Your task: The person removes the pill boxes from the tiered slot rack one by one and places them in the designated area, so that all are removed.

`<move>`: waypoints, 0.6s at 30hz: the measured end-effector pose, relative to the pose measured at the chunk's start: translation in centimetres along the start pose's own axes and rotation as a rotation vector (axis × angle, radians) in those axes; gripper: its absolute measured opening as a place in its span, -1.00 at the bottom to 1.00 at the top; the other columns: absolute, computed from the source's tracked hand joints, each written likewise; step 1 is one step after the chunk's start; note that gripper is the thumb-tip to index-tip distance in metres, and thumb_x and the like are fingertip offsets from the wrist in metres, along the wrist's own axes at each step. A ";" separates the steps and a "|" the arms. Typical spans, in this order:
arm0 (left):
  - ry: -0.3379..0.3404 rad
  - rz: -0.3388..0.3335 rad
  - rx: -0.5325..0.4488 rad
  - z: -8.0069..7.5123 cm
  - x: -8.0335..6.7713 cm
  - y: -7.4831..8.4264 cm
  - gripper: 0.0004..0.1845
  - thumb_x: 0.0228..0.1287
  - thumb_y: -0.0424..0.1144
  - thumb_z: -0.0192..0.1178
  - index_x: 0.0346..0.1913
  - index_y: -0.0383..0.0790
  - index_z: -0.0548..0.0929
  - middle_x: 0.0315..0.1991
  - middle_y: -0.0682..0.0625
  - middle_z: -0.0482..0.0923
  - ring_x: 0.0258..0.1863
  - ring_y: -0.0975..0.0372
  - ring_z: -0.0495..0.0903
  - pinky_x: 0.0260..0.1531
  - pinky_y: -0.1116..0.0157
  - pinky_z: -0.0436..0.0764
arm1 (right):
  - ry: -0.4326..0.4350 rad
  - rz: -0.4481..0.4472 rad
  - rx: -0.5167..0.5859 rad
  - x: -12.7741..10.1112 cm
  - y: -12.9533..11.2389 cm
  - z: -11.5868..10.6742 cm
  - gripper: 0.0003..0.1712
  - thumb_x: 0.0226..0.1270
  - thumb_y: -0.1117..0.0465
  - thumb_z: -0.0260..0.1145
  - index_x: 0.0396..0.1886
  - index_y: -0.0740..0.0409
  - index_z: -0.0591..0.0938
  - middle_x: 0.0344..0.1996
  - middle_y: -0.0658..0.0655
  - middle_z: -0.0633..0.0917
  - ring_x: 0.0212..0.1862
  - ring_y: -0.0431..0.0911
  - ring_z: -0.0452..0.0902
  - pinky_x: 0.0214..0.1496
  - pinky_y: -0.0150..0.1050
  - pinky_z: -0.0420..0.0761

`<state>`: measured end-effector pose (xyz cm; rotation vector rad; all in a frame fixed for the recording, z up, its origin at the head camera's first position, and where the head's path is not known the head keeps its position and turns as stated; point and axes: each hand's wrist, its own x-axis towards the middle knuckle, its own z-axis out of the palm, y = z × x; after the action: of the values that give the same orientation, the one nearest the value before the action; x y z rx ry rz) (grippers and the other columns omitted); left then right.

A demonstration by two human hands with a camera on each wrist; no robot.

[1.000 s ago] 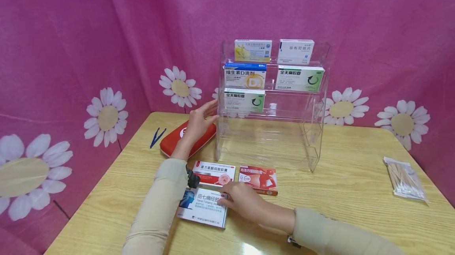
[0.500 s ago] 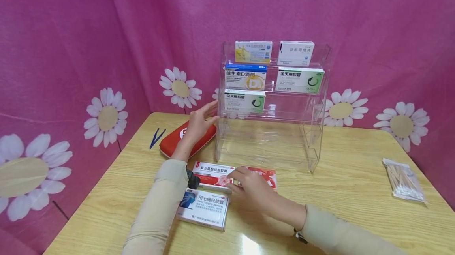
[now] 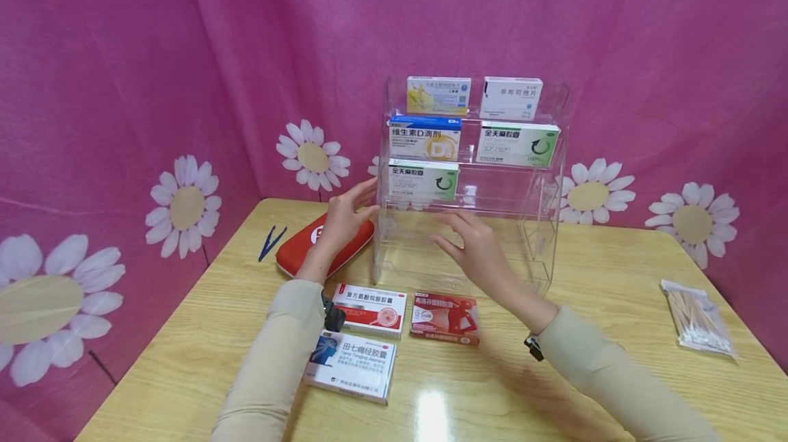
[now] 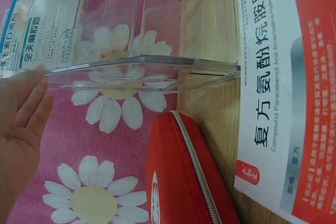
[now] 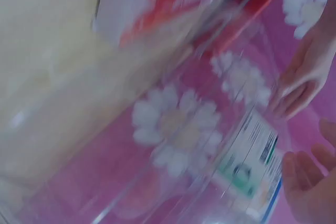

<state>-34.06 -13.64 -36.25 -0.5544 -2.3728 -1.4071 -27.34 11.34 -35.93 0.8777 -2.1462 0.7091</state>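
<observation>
A clear stepped display rack (image 3: pixel 378 247) holds medicine boxes on its upper tiers. My left hand (image 3: pixel 345 219) rests its straight fingers against the rack's left side, at the edge beside a green-and-white medicine box (image 4: pixel 52 22) in the left wrist view. My right hand (image 3: pixel 483 250) is in front of the rack's lower tiers, below that green-and-white box (image 3: pixel 422 182). Its fingers are loosely bent, with nothing between them. On the table before the rack lie a red-and-white medicine box (image 3: pixel 369 308), a red medicine box (image 3: pixel 444 319) and a white-and-blue one (image 3: pixel 351 367). The right wrist view is blurred.
A red zip case (image 3: pixel 301 250) lies left of the rack, under my left forearm, with blue tweezers (image 3: pixel 271 243) beyond it. A bag of cotton swabs (image 3: pixel 698 319) is near the table's right edge. A pink flowered curtain (image 3: pixel 295 31) closes off the back.
My right hand has risen from the white-and-blue box, past the red box, up to the front of the rack. The left hand stays at the rack's side. No box has visibly moved.
</observation>
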 end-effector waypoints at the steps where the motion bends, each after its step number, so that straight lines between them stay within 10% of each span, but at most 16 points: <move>1: 0.001 0.002 0.001 0.0 0.0 0.0 -0.40 0.23 -0.46 0.28 0.35 -0.27 0.45 0.22 -0.24 0.56 0.23 0.01 0.58 0.23 0.16 0.58 | 0.008 0.017 -0.013 0.5 0.5 -0.2 -0.60 0.11 0.32 0.48 -0.03 0.30 0.66 -0.13 0.24 0.72 -0.05 0.10 0.69 0.07 -0.10 0.71; 18: -0.003 -0.012 -0.007 0.1 0.0 -0.2 -0.40 0.24 -0.44 0.28 0.36 -0.23 0.45 0.24 -0.21 0.55 0.24 0.02 0.57 0.23 0.14 0.58 | 0.016 0.184 -0.080 6.0 6.2 0.1 -0.51 0.20 0.33 0.42 0.15 0.27 0.59 0.04 0.31 0.60 0.17 0.18 0.49 0.30 0.02 0.57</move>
<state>-34.14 -13.70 -36.48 -0.5450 -2.3786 -1.4213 -35.25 12.90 -32.71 0.6367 -2.2446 0.7128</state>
